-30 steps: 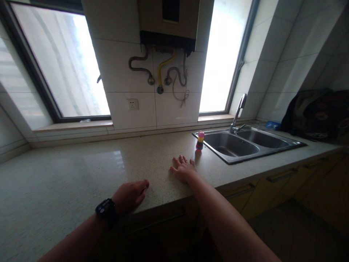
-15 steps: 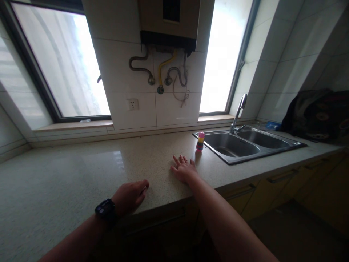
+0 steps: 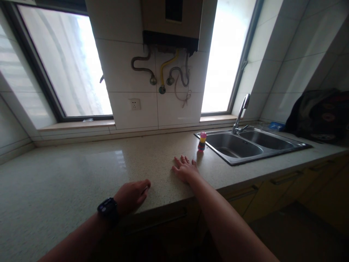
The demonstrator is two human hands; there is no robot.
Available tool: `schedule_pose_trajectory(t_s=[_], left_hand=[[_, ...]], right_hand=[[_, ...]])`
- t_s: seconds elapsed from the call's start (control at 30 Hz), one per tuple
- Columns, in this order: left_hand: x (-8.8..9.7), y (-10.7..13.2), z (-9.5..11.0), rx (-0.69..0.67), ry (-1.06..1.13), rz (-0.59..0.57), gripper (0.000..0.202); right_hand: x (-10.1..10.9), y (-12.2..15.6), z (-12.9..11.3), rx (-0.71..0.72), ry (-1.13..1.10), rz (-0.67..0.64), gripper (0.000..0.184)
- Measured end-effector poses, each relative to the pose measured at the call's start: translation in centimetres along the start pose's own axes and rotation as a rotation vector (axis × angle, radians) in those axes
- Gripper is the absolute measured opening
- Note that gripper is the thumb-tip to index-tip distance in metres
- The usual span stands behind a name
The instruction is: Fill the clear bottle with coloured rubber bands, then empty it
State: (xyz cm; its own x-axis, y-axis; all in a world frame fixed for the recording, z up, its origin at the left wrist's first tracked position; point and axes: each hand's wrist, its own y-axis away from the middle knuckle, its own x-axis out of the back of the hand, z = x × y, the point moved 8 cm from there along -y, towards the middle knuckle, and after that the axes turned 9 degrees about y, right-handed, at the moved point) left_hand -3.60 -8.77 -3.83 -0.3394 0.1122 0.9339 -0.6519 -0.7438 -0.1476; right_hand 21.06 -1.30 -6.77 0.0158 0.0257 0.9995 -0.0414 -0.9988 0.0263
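Note:
My right hand [image 3: 185, 170] lies palm down on the speckled pale countertop [image 3: 152, 153], fingers spread, holding nothing. Just beyond it, a small bottle [image 3: 202, 141] stands upright beside the sink, banded pink, yellow and dark, and the hand does not touch it. My left hand [image 3: 132, 195] rests at the counter's front edge, its fingers curled closed with the thumb against them. Whatever is inside those fingers, if anything, is hidden. A dark watch [image 3: 107, 209] is on the left wrist.
A double steel sink [image 3: 231, 160] with a chrome faucet [image 3: 241, 112] is set into the counter at the right. A dark bag [image 3: 319, 114] and a blue packet [image 3: 276, 126] lie past it. A water heater [image 3: 170, 25] with hoses hangs on the tiled wall between two windows.
The whole view has shifted slightly, with the scene sitting a little further right. Both hands and the bottle keep their places on the counter.

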Motion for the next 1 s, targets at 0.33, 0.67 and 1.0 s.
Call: schedule_pose_trajectory(t_s=[0.33, 0.67, 1.0], left_hand=[[0.00, -0.10, 0.02, 0.012, 0.005, 0.005, 0.022], [-0.02, 0.08, -0.06, 0.005, 0.011, 0.001, 0.021], [0.11, -0.01, 0.06, 0.003, 0.002, 0.013, 0.021]], right_hand=[[-0.18, -0.32, 0.10, 0.002, -0.022, 0.025, 0.072], [-0.16, -0.41, 0.02, 0.019, -0.025, 0.034, 0.072], [-0.36, -0.63, 0.08, 0.025, -0.015, 0.073, 0.071]])
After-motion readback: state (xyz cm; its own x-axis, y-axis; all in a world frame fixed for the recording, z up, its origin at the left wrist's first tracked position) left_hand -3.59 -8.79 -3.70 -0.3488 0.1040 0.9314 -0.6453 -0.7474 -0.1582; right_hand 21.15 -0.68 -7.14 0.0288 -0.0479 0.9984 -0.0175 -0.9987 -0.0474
